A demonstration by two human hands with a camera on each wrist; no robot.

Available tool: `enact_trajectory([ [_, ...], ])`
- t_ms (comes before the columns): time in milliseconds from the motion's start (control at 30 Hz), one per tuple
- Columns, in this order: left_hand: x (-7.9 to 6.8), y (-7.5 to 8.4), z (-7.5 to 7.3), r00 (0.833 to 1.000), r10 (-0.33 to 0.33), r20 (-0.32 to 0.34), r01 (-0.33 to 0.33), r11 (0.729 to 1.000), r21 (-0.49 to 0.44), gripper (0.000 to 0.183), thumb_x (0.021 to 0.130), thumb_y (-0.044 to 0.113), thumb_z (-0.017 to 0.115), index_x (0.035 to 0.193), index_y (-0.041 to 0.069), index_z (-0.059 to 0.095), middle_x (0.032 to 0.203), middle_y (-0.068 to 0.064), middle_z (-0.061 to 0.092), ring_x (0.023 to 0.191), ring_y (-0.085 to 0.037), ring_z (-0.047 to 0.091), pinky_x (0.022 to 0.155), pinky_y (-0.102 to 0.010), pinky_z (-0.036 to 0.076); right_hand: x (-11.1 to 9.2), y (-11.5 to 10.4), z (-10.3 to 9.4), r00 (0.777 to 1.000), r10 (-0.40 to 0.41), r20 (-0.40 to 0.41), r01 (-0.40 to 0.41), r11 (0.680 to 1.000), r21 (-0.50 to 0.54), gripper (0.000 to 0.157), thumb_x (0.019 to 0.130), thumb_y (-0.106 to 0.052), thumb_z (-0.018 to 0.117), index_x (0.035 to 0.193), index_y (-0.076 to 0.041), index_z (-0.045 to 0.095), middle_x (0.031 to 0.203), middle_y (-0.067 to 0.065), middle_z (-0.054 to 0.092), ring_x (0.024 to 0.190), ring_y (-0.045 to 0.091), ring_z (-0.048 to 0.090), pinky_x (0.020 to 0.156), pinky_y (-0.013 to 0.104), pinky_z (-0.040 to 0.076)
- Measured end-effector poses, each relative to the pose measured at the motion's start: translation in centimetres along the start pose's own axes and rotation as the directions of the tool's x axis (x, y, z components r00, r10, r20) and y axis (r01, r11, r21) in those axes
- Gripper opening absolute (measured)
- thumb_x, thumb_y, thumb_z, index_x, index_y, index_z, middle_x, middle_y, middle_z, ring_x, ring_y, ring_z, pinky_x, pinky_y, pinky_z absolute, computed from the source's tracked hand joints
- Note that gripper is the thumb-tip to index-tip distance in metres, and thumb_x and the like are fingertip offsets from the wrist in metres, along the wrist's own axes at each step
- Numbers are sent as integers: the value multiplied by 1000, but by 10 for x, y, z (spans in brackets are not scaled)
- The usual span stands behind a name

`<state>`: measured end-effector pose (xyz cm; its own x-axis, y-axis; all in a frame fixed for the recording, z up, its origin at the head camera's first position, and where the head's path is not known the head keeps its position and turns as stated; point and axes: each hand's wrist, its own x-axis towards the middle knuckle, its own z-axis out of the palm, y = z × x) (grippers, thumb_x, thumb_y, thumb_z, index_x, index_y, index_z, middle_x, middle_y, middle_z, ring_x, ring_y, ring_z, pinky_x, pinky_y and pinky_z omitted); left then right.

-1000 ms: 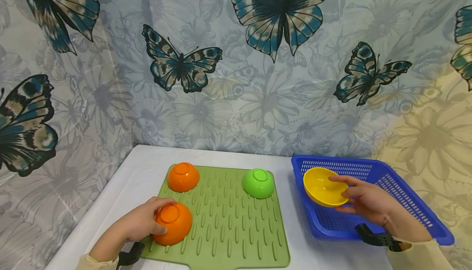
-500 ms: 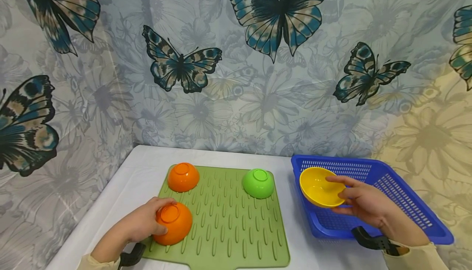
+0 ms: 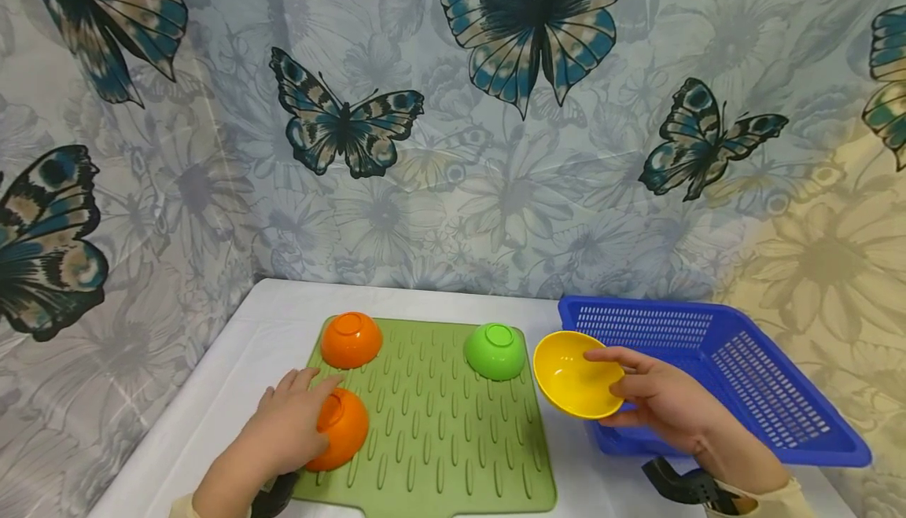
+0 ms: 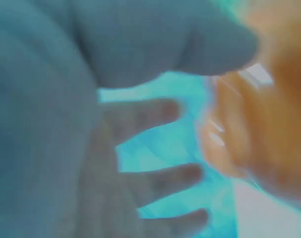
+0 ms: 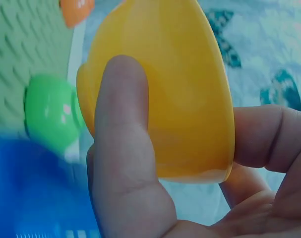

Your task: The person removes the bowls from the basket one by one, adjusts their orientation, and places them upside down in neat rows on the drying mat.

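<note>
My right hand (image 3: 672, 404) grips a yellow bowl (image 3: 569, 380) by its side, over the table between the mat and the basket. In the right wrist view the thumb presses the outside of the yellow bowl (image 5: 180, 99), with fingers at the rim. At the near left, my left hand (image 3: 286, 427) is beside an upside-down orange bowl (image 3: 347, 431), fingers spread. The left wrist view is blurred; it shows straight fingers apart from the orange bowl (image 4: 274, 119), the thumb close to it. Touch there I cannot tell. The bowl stands on a green ridged mat (image 3: 439, 455).
A second orange bowl (image 3: 351, 341) lies upside down at the mat's far left corner. An upside-down green bowl (image 3: 495, 353) is at its far right. The blue basket (image 3: 786, 392) stands at the right on the white table (image 3: 233, 353). A butterfly-print cloth (image 3: 453, 211) hangs behind.
My right hand has carried the yellow bowl leftward from over the basket. My left hand has let go of the near orange bowl and spread its fingers.
</note>
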<state>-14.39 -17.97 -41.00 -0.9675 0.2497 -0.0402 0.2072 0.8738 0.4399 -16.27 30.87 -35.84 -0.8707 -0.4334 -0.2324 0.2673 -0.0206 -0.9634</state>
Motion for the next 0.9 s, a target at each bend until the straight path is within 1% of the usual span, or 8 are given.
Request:
enact_trajectory([
  [67, -2, 17, -2, 996, 59, -61, -62, 998, -35, 78, 76, 12, 77, 148, 17, 48, 149, -22, 39, 133, -50, 36, 98, -73, 31, 2, 3, 12, 1000, -11, 23, 10, 1000, 9, 44, 96, 3, 49, 132, -19, 64, 149, 30, 17, 107, 35, 62, 89, 53, 52],
  [133, -2, 32, -2, 989, 114, -92, -127, 982, -142, 81, 81, 19, 77, 153, 25, 41, 153, -14, 35, 123, -43, 50, 94, -64, 41, 4, 5, 24, 999, -16, 35, 15, 1000, 21, 44, 96, 3, 49, 133, -18, 63, 151, 32, 13, 108, 35, 61, 89, 53, 52],
  [200, -2, 45, 0, 983, 158, -90, -178, 936, -305, 82, 84, 24, 78, 154, 34, 37, 156, -7, 31, 121, -37, 52, 91, -58, 46, 7, 9, 37, 999, -21, 28, 20, 1000, 19, 44, 96, 3, 51, 134, -15, 62, 152, 32, 13, 108, 36, 61, 88, 53, 52],
  [333, 3, 65, 11, 972, 233, -13, -191, 760, -621, 77, 88, 28, 77, 152, 42, 36, 159, -1, 26, 130, -36, 45, 96, -53, 47, 13, 16, 59, 1000, -26, -15, 26, 1000, 5, 44, 92, 3, 54, 134, -9, 61, 150, 30, 21, 103, 36, 62, 84, 54, 54],
  [367, 4, 69, 14, 969, 248, 11, -173, 705, -687, 74, 89, 27, 76, 151, 41, 38, 159, -2, 26, 139, -37, 34, 100, -55, 44, 14, 18, 64, 999, -26, -22, 26, 1000, 1, 44, 92, 3, 55, 134, -7, 60, 149, 29, 23, 102, 36, 62, 83, 54, 54],
  [467, 9, 82, 21, 954, 288, 82, -100, 565, -819, 69, 91, 25, 75, 150, 37, 42, 160, -3, 26, 141, -39, 31, 98, -53, 45, 18, 23, 76, 999, -20, -27, 21, 1000, 6, 44, 90, 3, 56, 133, -5, 59, 147, 28, 29, 100, 36, 62, 82, 53, 55],
  [733, 19, 106, 40, 933, 325, 154, 74, 245, -967, 63, 91, 4, 71, 148, 14, 47, 151, -18, 34, 125, -37, 51, 89, -48, 52, 22, 33, 93, 1000, -21, 11, 20, 999, 50, 43, 90, 3, 56, 133, -2, 59, 143, 22, 40, 102, 37, 62, 83, 54, 54],
  [900, 23, 108, 48, 933, 312, 180, 153, 110, -982, 61, 92, 0, 66, 148, 8, 44, 142, -22, 38, 108, -37, 62, 82, -52, 54, 21, 35, 97, 998, -42, 41, 40, 998, 48, 42, 91, 2, 58, 132, -3, 60, 136, 15, 48, 100, 36, 63, 82, 55, 54],
])
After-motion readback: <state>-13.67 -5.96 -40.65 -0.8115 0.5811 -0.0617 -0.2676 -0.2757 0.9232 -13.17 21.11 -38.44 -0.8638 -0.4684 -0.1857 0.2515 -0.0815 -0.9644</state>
